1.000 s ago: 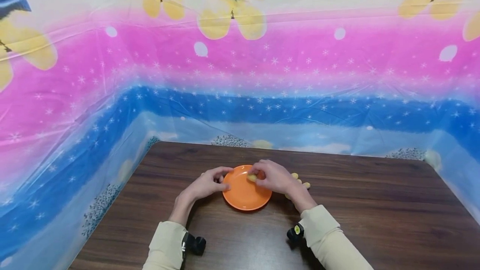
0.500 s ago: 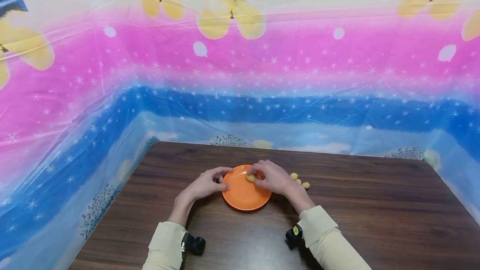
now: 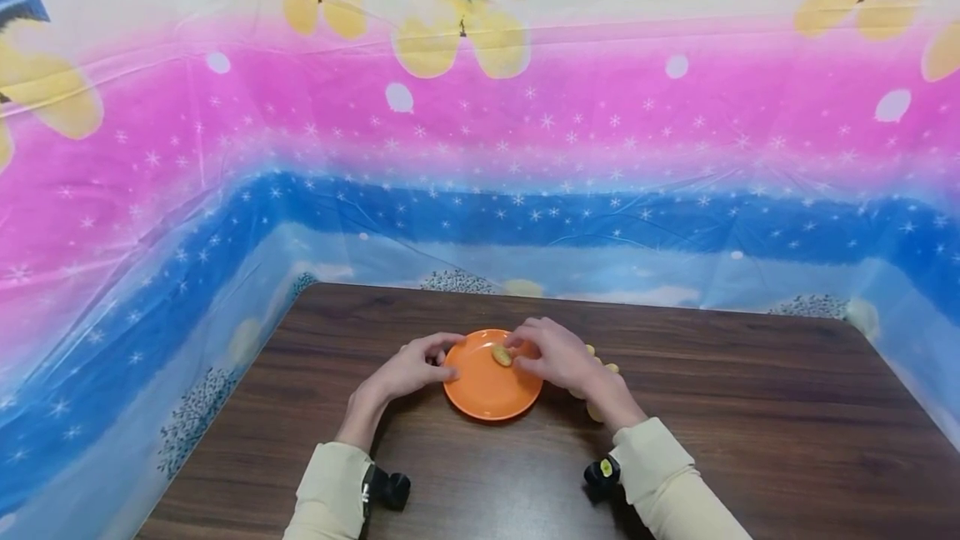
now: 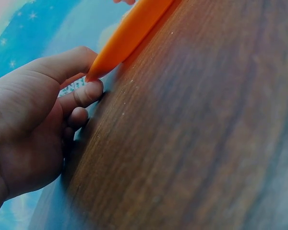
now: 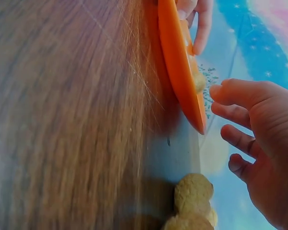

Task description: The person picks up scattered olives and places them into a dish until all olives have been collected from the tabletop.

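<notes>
One round, glossy orange plate point(image 3: 489, 400), pinched at nine o'clock by left hand point(image 3: 410, 369), bears one oval yellow-brown biscuit point(image 3: 502, 355) towards one o'clock, which brushing by the empty, loose-fingered right hand point(image 3: 557, 354) could dislodge.

Behind the wood-grain table point(image 3: 780, 423) hangs a backdrop point(image 3: 600, 140) — pink, blue, snowflake-printed.

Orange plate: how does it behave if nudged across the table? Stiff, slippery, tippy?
Probably stiff: the orange plate shows no visible bend where the left hand holds its rim. Unlikely to tip, being wide and low on the table. Its glossy face might let the small yellowish piece on it slide.
</notes>
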The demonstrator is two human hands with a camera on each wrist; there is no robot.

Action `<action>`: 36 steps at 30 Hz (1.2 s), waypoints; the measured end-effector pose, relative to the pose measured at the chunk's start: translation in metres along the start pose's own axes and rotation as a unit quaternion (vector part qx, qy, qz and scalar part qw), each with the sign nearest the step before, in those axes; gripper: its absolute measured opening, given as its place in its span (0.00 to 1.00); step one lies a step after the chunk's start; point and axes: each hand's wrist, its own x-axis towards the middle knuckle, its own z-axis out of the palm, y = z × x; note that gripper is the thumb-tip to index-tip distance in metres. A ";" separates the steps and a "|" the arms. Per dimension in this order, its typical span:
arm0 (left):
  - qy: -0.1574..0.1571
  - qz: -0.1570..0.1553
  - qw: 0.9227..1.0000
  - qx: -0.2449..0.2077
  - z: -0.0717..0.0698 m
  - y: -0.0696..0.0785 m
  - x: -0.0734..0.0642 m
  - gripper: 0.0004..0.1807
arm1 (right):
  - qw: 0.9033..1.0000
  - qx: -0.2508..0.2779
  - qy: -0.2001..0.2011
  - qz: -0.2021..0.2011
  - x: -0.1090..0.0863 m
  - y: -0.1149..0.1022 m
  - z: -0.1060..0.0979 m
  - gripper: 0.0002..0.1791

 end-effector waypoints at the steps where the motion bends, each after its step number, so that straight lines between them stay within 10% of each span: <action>1: 0.000 0.000 1.000 0.000 0.000 0.000 0.000 0.30 | 1.000 -0.002 0.000 0.001 -0.001 0.000 -0.001 0.13; 36: -0.004 0.000 1.000 0.002 0.000 -0.002 0.001 0.31 | 0.997 -0.022 0.057 0.047 -0.065 0.041 -0.028 0.12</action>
